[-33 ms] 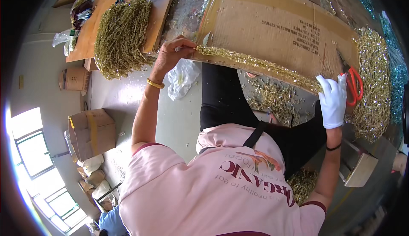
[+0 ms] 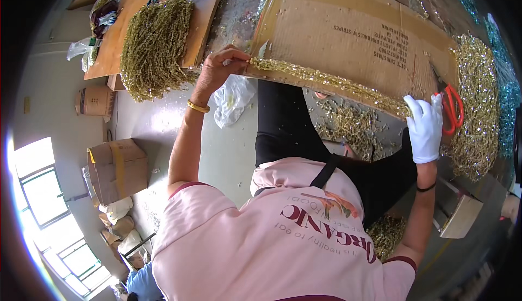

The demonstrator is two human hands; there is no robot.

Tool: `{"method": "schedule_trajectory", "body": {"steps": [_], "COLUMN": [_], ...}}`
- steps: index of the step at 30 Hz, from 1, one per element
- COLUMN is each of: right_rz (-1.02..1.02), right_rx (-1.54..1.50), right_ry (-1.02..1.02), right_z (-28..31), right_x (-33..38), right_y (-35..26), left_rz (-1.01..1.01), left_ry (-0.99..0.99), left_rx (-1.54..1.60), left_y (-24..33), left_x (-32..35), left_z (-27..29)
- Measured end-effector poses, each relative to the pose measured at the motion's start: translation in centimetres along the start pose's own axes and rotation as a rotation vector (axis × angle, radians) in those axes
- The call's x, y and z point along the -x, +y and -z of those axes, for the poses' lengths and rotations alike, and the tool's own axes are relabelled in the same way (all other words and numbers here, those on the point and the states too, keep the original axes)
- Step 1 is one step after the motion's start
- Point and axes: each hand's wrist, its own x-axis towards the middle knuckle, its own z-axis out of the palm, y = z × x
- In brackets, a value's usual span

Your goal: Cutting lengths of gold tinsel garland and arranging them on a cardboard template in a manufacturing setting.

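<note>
Bright daylight, window [image 2: 41,192] glare lower left, fisheye edges dark

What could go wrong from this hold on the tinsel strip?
1. The left hand only pinches the end of the gold tinsel strip; under tension it could slip free.
2. The gloved right hand holds red scissors right where it grips the strip, so the glove may get snipped.
3. The strip lies along the edge of the cardboard sheet, with loose tinsel scraps just below; it could snag.
</note>
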Motion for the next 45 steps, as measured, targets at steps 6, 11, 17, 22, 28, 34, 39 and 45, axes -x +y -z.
{"method": "schedule_trajectory", "body": {"steps": [6,11,17,22,28,34,39,45], "right_rz": [-0.011,-0.014,0.002,0.008,-0.034,-0.049,-0.130,-0.080], "right_rx": [0.014,0.011,0.018,-0.002,-0.049,-0.088,-0.047,-0.108], "right_ry": [-0.029,-0.049,-0.039,-0.067,-0.130,-0.029,0.028,0.112], "right_z": [0.1,0.3,0.3,0.3,1.5,1.9,2.1,1.5], "right_x": [-0.1,-0.3,-0.4,-0.6,-0.3,-0.1,1.1,1.1], "right_y": [-0.1,-0.1,0.0,0.0,0.1,0.2,1.5,1.4], "left_rz": [-0.032,0.062,0.077,0.040,-0.014,-0.032,-0.325,-0.707], "left_ry": [0.028,0.069,0.077,0.096,0.086,0.236,0.141,-0.131], "left_rx": [-0.041,0.005,-0.018,-0.065,-0.071,-0.470,-0.168,-0.404], "left_y": [0.1,0.1,0.0,-0.3,-0.4,1.1,13.1,14.5], "left_x": [0.0,0.1,0.1,0.4,0.1,0.7,-2.5,-5.2], "left_z": [-0.3,-0.4,-0.4,-0.3,-0.9,0.2,-9.2,-21.4]}}
